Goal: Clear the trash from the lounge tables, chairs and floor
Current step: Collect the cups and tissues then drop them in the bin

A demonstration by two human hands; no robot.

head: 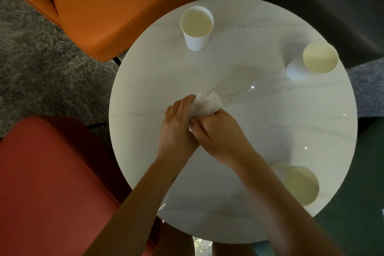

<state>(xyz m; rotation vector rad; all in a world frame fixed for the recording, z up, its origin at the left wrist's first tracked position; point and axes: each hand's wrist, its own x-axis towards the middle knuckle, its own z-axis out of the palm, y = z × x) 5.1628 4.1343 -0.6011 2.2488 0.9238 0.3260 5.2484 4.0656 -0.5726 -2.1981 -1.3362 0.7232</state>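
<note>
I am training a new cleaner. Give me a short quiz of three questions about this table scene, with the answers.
1. How many paper cups are on the round table?
2. True or false: the left hand is empty.
3. What does the right hand grip? A a cup, B a crumpled tissue, C a chair.
Key: 1 three; 2 false, the left hand grips the tissue too; 3 B.
</note>
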